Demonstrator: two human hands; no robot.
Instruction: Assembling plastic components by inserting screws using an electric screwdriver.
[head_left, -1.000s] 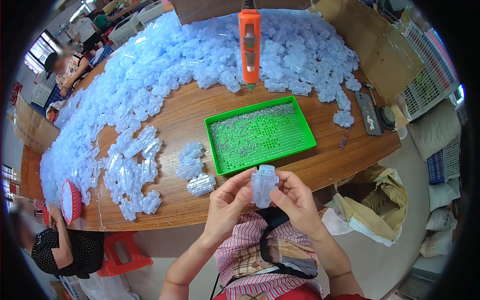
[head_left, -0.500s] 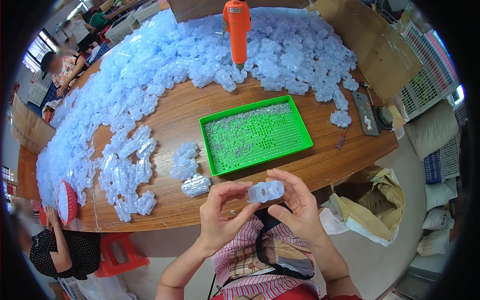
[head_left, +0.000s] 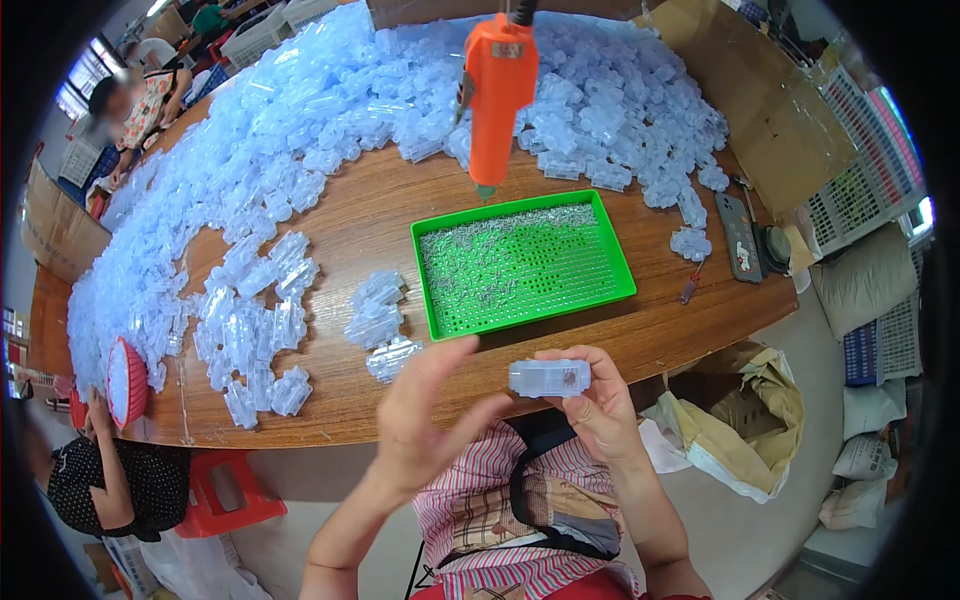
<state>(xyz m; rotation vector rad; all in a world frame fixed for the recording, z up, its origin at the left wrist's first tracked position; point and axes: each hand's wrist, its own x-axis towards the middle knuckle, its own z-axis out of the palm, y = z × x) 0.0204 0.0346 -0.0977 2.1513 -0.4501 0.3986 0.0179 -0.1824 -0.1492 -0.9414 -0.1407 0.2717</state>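
Note:
Held in my right hand (head_left: 602, 405) is a clear plastic housing (head_left: 549, 379), lying level above the table's near edge with its left end free. To its left, my left hand (head_left: 420, 420) is raised, thumb and fingers apart, with nothing in it; motion blurs it a little. Just beyond, a green perforated tray (head_left: 622, 283) holds many small metal screws. An orange electric screwdriver (head_left: 498, 100) hangs tip down over the tray's far edge. A few more clear housings (head_left: 376, 310) lie left of the tray.
A huge heap of clear plastic parts (head_left: 330, 110) covers the table's far and left sides. At right are a phone (head_left: 738, 237), a small screwdriver (head_left: 691, 285) and an open sack (head_left: 735, 425). A person (head_left: 100, 480) sits at the left by a red basket (head_left: 128, 382).
My left hand has let go of the housing and moved left, opening. The housing is turned in my right hand. The electric screwdriver appears lower and larger.

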